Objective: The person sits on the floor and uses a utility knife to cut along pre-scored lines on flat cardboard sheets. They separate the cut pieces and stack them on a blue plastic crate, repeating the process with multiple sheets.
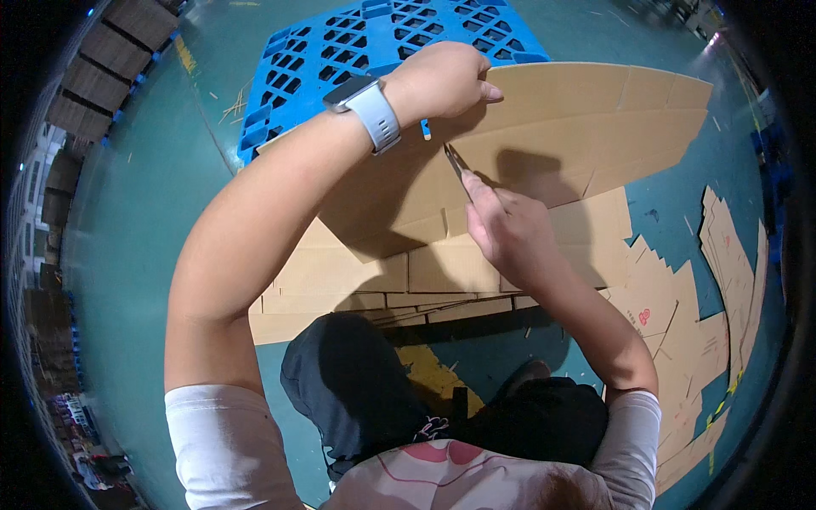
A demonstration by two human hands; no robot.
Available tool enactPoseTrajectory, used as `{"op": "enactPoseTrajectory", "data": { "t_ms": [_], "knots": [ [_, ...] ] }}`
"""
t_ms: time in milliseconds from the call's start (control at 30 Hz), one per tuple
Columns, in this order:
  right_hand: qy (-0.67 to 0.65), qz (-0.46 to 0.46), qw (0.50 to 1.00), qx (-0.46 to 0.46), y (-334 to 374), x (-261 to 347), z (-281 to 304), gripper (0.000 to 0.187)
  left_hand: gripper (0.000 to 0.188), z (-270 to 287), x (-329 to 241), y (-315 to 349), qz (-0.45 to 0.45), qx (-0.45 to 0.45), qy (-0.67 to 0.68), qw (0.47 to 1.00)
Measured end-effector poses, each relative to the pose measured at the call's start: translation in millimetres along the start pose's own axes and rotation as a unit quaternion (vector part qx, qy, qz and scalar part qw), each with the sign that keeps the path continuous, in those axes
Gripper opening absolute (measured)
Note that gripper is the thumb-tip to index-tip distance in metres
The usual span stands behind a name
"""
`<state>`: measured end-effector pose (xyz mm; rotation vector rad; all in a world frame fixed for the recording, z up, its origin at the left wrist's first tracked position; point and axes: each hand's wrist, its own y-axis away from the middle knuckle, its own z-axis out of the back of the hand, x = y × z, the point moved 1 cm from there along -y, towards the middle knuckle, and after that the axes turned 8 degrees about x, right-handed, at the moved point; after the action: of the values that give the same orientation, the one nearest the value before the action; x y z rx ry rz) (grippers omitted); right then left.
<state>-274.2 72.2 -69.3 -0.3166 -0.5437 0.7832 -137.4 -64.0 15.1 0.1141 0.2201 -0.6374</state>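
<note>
A large creased cardboard sheet (612, 102) tilts up in front of me. At its far edge my left hand (444, 81) is closed, with the thumb at the edge and the other fingers mostly hidden. My right hand (514, 228) grips a slim knife (456, 160), its tip touching or very near the sheet's face. Just left of the tip, a small slot shows blue through the cardboard. Beneath the sheet lies a stack of flat cardboard pieces (319, 265), close in front of my knees.
A blue plastic pallet (340, 55) sits beyond the sheet. More flattened cardboard (680, 340) spreads over the green floor (127, 255) at right. Stacked brown boxes (106, 59) line the far left. Thin cardboard scraps are scattered about.
</note>
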Motion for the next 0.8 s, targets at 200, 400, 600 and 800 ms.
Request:
{"op": "enactPoseTrajectory", "data": {
  "t_ms": [200, 400, 600, 800],
  "knots": [
    [0.011, -0.004, 0.999, 0.032, -26, 10, -7, 0.041, 0.038, 6, 7, 7, -0.039, 0.050, 0.046, 0.997],
    [0.054, 0.032, 0.998, -0.009, -40, 5, -19, 0.036, 0.034, 14, -2, 11, -0.043, 0.097, 0.051, 0.993],
    [0.046, 0.028, 0.999, -0.010, -46, 6, -23, 0.040, 0.034, 9, -5, 9, -0.037, 0.079, 0.015, 0.996],
    [0.059, 0.002, 0.998, 0.022, -34, 11, -29, 0.045, 0.034, 9, -8, 10, -0.001, 0.101, -0.002, 0.995]
  ]
}}
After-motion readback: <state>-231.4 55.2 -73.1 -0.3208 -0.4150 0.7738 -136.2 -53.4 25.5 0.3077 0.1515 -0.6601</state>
